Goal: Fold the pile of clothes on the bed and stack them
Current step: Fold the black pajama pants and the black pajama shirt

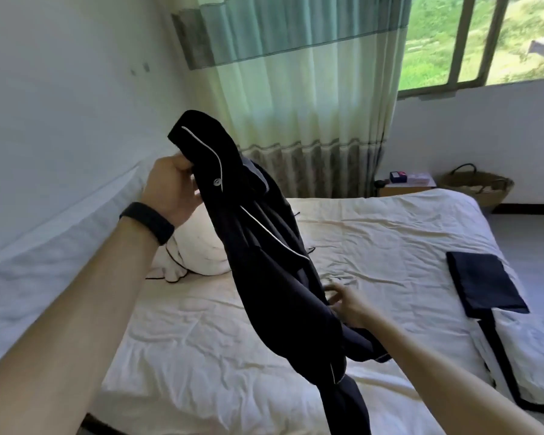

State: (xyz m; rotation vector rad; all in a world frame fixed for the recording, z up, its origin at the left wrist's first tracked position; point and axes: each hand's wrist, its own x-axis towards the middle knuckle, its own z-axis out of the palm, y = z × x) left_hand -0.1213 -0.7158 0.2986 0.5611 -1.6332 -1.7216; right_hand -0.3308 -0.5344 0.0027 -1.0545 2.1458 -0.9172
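Observation:
A black shirt (264, 252) with white piping and a button hangs in the air above the bed (390, 233). My left hand (170, 189) is raised and pinches its collar end. My right hand (347, 304) is lower, fingers spread, touching the hanging cloth near its middle. The shirt's lower part droops down to the frame's bottom edge. A folded dark garment (481, 282) lies flat at the bed's right side. A white garment (198, 249) with dark trim lies bunched behind the black shirt, near the wall.
The bed has a wrinkled cream sheet. A white wall runs along its left. Behind it hang green curtains (296, 89), with a small bedside table (409, 182) and a woven basket (478, 183) at the right. A white pillow with a dark strip (534, 350) lies at the bed's right edge.

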